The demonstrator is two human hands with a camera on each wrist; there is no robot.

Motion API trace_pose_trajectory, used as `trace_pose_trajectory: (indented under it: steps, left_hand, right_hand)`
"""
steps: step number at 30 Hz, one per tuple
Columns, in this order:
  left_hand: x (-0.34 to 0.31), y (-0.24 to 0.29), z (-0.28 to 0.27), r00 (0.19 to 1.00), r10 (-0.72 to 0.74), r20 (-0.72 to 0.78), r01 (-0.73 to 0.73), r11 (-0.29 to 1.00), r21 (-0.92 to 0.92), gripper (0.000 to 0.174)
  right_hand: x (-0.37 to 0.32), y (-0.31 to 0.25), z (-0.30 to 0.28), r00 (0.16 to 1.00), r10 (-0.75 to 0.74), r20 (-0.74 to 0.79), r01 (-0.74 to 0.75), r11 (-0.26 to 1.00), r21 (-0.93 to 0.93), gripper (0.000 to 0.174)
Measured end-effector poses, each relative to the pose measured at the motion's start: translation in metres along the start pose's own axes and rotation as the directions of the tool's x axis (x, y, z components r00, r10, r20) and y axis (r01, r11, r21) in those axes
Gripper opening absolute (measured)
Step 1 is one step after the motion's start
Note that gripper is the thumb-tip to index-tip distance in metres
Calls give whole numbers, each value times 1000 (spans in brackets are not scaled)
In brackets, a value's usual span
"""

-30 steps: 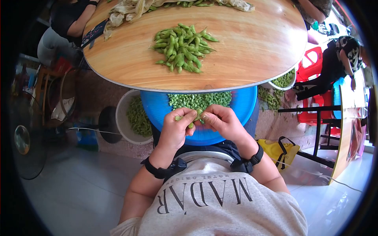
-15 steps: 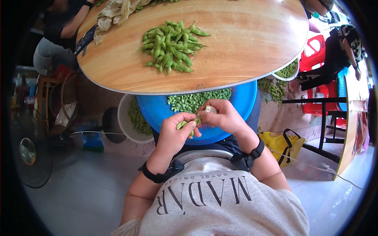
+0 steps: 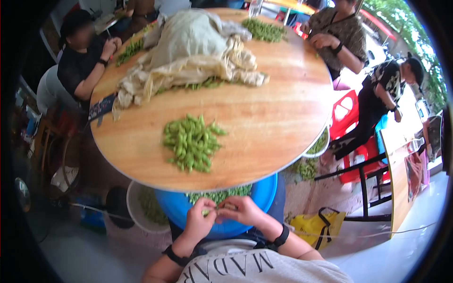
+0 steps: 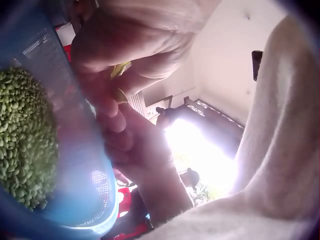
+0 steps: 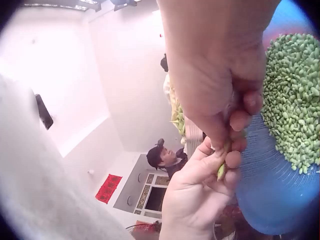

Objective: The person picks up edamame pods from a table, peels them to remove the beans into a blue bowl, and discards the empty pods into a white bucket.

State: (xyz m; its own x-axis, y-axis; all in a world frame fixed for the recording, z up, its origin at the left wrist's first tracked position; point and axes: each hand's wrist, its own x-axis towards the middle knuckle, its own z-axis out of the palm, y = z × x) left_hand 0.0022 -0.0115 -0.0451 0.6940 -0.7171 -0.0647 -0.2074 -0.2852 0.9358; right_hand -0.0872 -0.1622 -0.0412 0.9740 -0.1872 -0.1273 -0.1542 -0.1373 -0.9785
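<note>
Over a blue plastic basin [image 3: 269, 191], both hands meet fingertip to fingertip at a green soybean pod [image 5: 221, 172]. My left hand [image 3: 199, 220] grips the pod between thumb and fingers, and one end of it pokes out in the right wrist view. The right hand [image 3: 244, 211] pinches at the pod's other end, its fingertips pressed close to the left ones. Shelled green beans [image 5: 295, 100] lie heaped in the basin just beyond the hands. On the table edge above sits a pile of unopened pods [image 3: 191, 144].
The round wooden table [image 3: 264, 141] overhangs the basin's far side. A cloth-covered heap [image 3: 188, 42] and more pods [image 3: 264, 30] lie on it. A pale tub [image 3: 137, 217] stands left of the basin, a yellow bag [image 3: 325, 226] to the right. Other people are around the table.
The head view has tilted up, bringing more table and people into sight. Both hands stay together over the basin, and the right fingers have closed in again beside the left ones.
</note>
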Motion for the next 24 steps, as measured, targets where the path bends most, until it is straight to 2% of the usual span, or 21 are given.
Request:
trace_pose_trajectory:
  steps: [2, 5, 6, 9, 12, 15, 17, 19, 20, 21, 22, 23, 24]
  left_hand:
    - [4, 11, -3, 975, -193, 106, 212, 955, -207, 17]
    - [5, 20, -7, 942, -288, 173, 331, 883, -332, 18]
    - [4, 15, -5, 948, -262, 180, 310, 887, -341, 19]
    - [-1, -9, -1, 982, -115, 149, 151, 956, -253, 20]
    - [0, -5, -2, 970, -202, 139, 235, 925, -300, 21]
    - [0, -7, -1, 970, -206, 131, 235, 933, -273, 15]
    - [1, -5, -3, 947, -271, 173, 317, 877, -361, 15]
    - [2, -7, -1, 929, -331, 166, 370, 821, -436, 13]
    - [4, -7, -1, 916, -360, 179, 402, 794, -457, 14]
    - [4, -12, 1, 926, -342, 161, 377, 829, -414, 17]
    - [2, -24, 4, 957, -274, 94, 289, 873, -392, 20]
    - [4, -17, 0, 905, -386, 178, 417, 722, -553, 21]
    - [6, -14, -1, 891, -423, 164, 425, 652, -628, 24]
  right_hand:
    - [2, -5, -1, 998, 35, 51, -40, 995, 95, 17]
    - [7, -5, -7, 987, 93, 131, -107, 989, 105, 16]
    - [6, -6, -6, 979, 116, 169, -135, 985, 105, 15]
    - [6, -7, -3, 993, -72, 98, 86, 986, -141, 15]
    - [5, -8, 2, 989, -151, 7, 148, 955, -257, 15]
    - [7, -10, -5, 990, 32, 136, -28, 999, -31, 16]
    - [8, 6, -3, 988, 76, 135, -89, 992, 89, 20]
    - [11, -2, -7, 941, 267, 206, -296, 947, 124, 17]
    - [11, 0, -5, 956, 230, 183, -254, 959, 122, 17]
    - [12, 15, 3, 971, 188, 148, -215, 957, 195, 18]
    - [12, 8, 4, 968, 204, 149, -242, 919, 311, 19]
    - [13, -4, 5, 936, 350, 20, -330, 861, 386, 17]
    - [13, 13, 4, 953, 240, -184, -244, 970, 5, 15]
